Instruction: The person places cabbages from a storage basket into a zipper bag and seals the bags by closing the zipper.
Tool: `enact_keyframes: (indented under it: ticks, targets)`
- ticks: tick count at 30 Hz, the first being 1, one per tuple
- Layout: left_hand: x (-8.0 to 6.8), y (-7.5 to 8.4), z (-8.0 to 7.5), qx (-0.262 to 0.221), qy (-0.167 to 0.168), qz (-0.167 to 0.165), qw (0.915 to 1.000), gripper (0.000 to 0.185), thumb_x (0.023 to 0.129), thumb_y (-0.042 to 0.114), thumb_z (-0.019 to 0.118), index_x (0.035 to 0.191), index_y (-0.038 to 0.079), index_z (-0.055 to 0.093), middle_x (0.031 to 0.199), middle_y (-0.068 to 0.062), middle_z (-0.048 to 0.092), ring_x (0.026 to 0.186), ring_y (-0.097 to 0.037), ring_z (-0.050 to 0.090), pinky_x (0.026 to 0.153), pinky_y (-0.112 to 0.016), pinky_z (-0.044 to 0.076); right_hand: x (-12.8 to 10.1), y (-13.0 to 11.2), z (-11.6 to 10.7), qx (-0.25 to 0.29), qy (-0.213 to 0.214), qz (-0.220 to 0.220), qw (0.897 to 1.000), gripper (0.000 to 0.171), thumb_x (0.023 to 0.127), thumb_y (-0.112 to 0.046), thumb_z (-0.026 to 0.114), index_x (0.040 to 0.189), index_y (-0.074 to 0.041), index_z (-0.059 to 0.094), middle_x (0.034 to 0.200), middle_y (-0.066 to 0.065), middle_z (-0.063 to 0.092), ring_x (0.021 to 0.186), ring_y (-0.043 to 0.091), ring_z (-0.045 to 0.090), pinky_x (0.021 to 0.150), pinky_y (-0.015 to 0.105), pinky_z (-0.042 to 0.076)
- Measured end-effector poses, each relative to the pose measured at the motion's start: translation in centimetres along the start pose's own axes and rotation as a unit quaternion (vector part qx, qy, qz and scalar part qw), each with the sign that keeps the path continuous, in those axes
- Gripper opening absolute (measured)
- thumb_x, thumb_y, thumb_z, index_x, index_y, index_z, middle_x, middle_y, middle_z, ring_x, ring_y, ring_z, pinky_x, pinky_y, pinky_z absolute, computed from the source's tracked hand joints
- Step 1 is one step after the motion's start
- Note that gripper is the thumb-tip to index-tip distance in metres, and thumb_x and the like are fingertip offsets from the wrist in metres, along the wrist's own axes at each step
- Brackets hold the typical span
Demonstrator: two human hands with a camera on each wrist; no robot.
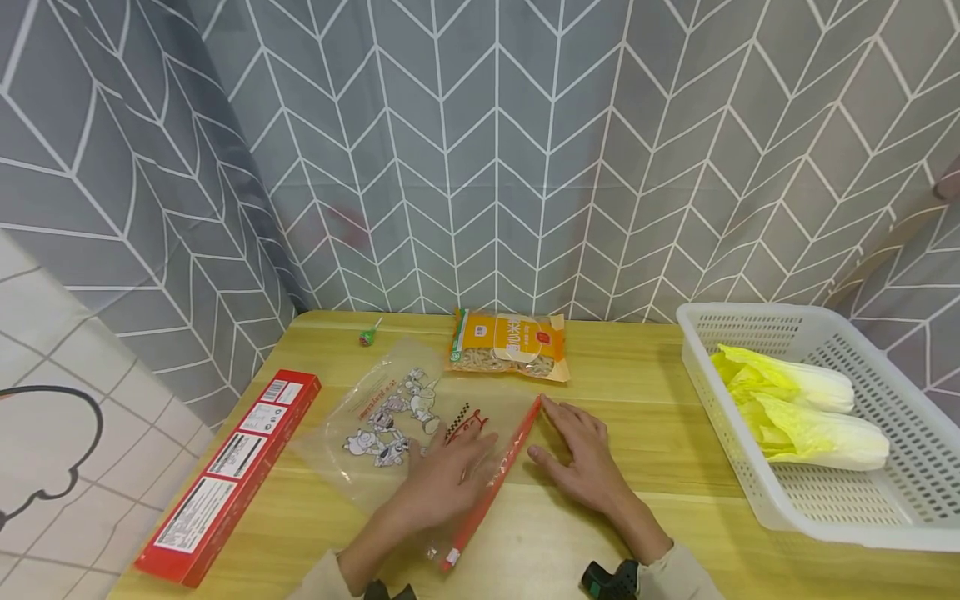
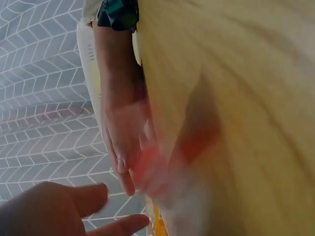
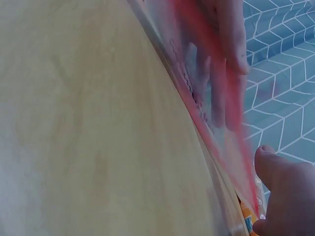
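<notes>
While the left hand (image 1: 450, 471) lies with fingers spread over a clear plastic bag (image 1: 408, 425) printed with cartoon figures, the right hand (image 1: 581, 454) has its fingers extended, their tips at the far end of the bag's straight red edge strip (image 1: 497, 477). The bag lies on a pale wooden table (image 1: 637, 375), between a long red box (image 1: 228, 479) and the right hand.

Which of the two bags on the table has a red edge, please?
The clear bag with cartoon prints, nearest the left hand: a red strip runs along its edge. The noodle bag is mostly orange and lies farther back.
</notes>
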State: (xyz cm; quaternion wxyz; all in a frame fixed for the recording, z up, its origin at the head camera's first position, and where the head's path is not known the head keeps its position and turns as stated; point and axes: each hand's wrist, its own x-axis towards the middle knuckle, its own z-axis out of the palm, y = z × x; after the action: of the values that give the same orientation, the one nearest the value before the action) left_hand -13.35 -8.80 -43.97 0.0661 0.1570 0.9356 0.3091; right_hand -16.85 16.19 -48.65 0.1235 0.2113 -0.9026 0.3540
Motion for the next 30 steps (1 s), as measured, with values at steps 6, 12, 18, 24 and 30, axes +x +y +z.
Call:
enact_keyframes:
  ticks: [6,12,18,24,30]
  targets:
    - [0.3,-0.6,-1.2,-0.016,-0.005,0.002,0.9999,0.048,0.104,0.046,0.052,0.146,0.023,0.057,0.163,-0.01,0.038,0.151,-0.057,0.019,0.111,-0.085,0.002,0.1,0.0,0.0,0.0,-0.003,0.005,1.0,0.072,0.092,-0.039,0.068,0.155,-0.014,0.043,0.152,0.014,0.053,0.141,0.042,0.043,0.111,0.06,0.025]
    - [1.0,-3.4,-3.9,0.01,0.001,0.006,0.9999,0.048,0.103,0.042,0.056,0.148,0.024,0.054,0.166,-0.012,0.031,0.155,-0.052,0.009,0.117,-0.079,-0.001,0.5,-0.2,0.2,-0.008,0.021,0.003,1.0,0.07,0.09,-0.037,0.071,0.151,-0.01,0.048,0.153,0.019,0.05,0.14,0.044,0.044,0.109,0.061,0.026]
    - [1.0,-6.9,-6.1,0.068,0.016,-0.014,0.9974,0.055,0.1,0.033,0.061,0.152,0.018,0.049,0.167,-0.018,0.026,0.153,-0.056,0.006,0.116,-0.081,0.002,1.3,-1.0,1.4,-0.039,0.018,0.027,0.999,0.07,0.089,-0.046,0.07,0.148,-0.012,0.054,0.154,0.021,0.049,0.141,0.045,0.041,0.11,0.066,0.022]
    - [0.6,-8.5,-7.3,0.091,0.0,-0.053,0.9944,0.059,0.098,0.035,0.064,0.151,0.016,0.049,0.166,-0.022,0.027,0.149,-0.063,0.013,0.113,-0.083,0.011,1.7,-1.4,2.1,-0.081,0.006,0.049,0.995,0.073,0.085,-0.049,0.073,0.144,-0.009,0.057,0.154,0.021,0.049,0.142,0.045,0.039,0.113,0.069,0.018]
    - [0.7,-9.1,-8.3,0.069,0.01,-0.062,0.9957,0.054,0.097,0.035,0.065,0.147,0.015,0.055,0.16,-0.017,0.043,0.146,-0.055,0.031,0.109,-0.082,0.022,2.1,-1.0,1.9,-0.069,-0.004,0.06,0.996,0.076,0.083,-0.042,0.074,0.147,-0.007,0.053,0.154,0.021,0.048,0.143,0.044,0.037,0.113,0.067,0.017]
